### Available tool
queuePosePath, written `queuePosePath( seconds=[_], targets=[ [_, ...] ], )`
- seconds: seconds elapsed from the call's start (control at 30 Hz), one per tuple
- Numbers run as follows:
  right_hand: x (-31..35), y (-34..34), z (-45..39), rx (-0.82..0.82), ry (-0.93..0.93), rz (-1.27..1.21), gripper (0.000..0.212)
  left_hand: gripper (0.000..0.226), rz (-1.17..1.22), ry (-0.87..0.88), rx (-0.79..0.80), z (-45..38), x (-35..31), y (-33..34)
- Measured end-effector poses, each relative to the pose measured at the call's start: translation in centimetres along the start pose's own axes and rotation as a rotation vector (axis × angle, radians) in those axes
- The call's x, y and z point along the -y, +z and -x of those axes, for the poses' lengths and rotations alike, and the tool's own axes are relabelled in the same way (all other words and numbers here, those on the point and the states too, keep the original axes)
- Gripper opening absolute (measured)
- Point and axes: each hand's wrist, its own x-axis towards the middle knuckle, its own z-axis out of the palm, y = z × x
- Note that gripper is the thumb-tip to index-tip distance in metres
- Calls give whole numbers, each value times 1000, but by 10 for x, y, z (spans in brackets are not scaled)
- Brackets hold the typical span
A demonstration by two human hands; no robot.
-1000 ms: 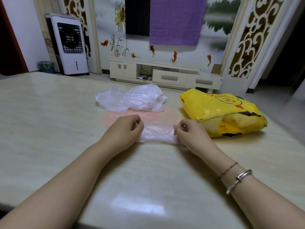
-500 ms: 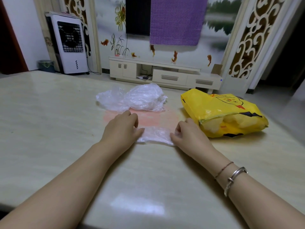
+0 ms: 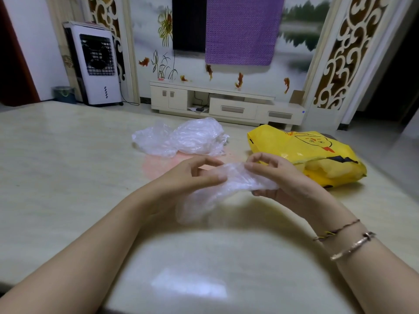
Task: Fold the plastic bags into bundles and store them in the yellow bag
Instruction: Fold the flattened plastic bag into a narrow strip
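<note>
Both hands pinch the clear bag (image 3: 217,189) above table (image 3: 68,177): left hand (image 3: 192,175), right hand (image 3: 272,175). Risk: slippery film springs open, bundle unrolls before yellow bag (image 3: 317,155).

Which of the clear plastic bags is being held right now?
The near bag, gripped by the left hand and right hand; the crumpled pile lies untouched beyond.
</note>
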Motion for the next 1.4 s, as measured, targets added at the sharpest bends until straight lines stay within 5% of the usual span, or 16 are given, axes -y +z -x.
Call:
queuePosePath(
  seconds=[0.17,0.27,0.33,0.5,0.73,0.87,0.97,1.2,1.4],
  targets=[
    [-4,7,-8,-201,-185,-206,18,28,130,-26,-303,-4,3,-5],
    [-17,8,-11,-345,-556,519,41,31,203,-52,-493,-10,11,-7],
    [-28,10,-14,-253,-787,971,56,33,250,-97,-530,-14,19,-6],
    [-41,30,-18,-10,-832,1274,52,36,239,-199,-461,-19,25,1],
    [-46,29,-17,168,-836,1241,24,42,-309,57,-627,-12,23,-6],
    [-47,27,-14,203,-695,1064,23,27,-229,181,-496,-7,15,-6],
    [-47,26,-10,145,-565,901,18,18,-210,73,-322,-4,18,-5],
    [-44,33,-29,-47,-384,545,10,36,-295,-124,-353,-9,22,-4],
    [-46,30,-40,-282,-361,709,34,32,-409,-163,-308,-6,23,-3]
  ],
)
